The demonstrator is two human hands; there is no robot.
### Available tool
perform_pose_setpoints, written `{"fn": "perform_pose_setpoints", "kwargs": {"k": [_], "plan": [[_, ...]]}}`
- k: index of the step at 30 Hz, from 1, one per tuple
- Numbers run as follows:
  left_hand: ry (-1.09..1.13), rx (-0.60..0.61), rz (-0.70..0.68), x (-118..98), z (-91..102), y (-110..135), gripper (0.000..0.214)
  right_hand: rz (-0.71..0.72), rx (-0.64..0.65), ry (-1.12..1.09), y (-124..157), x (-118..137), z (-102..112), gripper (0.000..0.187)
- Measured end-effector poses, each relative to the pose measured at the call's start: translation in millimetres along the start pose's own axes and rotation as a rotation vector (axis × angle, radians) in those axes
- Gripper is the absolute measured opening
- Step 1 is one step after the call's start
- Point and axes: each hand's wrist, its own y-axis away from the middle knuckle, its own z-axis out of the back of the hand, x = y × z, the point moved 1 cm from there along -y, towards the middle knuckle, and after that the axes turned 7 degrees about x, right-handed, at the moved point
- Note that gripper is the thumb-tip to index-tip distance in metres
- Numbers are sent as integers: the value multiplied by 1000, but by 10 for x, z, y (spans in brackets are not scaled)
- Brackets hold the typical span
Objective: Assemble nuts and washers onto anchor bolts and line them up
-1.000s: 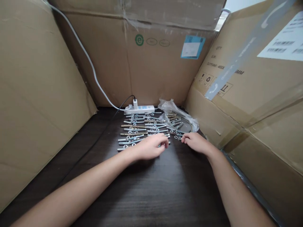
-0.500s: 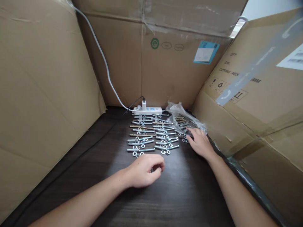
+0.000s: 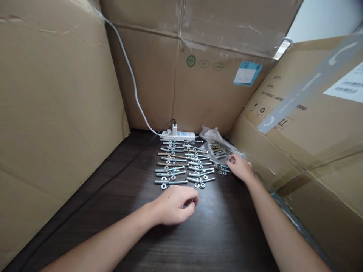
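Observation:
My left hand (image 3: 177, 204) rests on the dark table, just in front of the laid-out hardware. Its fingers curl in to meet the thumb, and I cannot see what they hold, if anything. Further off to the right, my right hand (image 3: 240, 166) is closed, fingertips pinched at the edge of a clear plastic bag (image 3: 210, 133). Whatever lies between those fingertips is too small to make out. Near them are loose washers and nuts (image 3: 220, 172) and a pile of bolts (image 3: 217, 147). Two columns of silver and brass-coloured bolts (image 3: 171, 182) lie with nuts and washers (image 3: 199, 185) among them.
A white power strip (image 3: 187, 136) with a plugged-in white adapter (image 3: 174, 129) lies behind the bolts. Cardboard walls stand at the left (image 3: 62, 113), back (image 3: 147, 75) and right (image 3: 326, 151). A black cable (image 3: 109, 179) crosses the table's left side.
My right hand has drawn its fingers together from a spread reach and shifted slightly right. The left hand stays curled in nearly the same place. The camera view has tilted a little.

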Motion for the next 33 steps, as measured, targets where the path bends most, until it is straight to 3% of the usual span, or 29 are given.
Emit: {"fn": "perform_pose_setpoints", "kwargs": {"k": [10, 16, 21, 26, 29, 33], "plan": [[-12, -30, 24, 36, 13, 8, 11, -200, 13, 77, -73, -54, 57, 38], [-23, -25, 23, 30, 23, 0, 10, -241, 7, 63, -83, -26, 80, 32], [-13, -43, 85, 24, 47, 13, 15, -267, -93, 14, 77, -18, 239, 32], [-13, -57, 135, 9, 73, 23, 22, -59, -459, -353, 312, 105, 280, 33], [-53, -58, 127, 10, 77, 18, 20, 98, -482, -482, 372, 210, 168, 38], [-87, -52, 105, 31, 75, 11, 18, 217, -427, -405, 397, 245, 57, 33]]}}
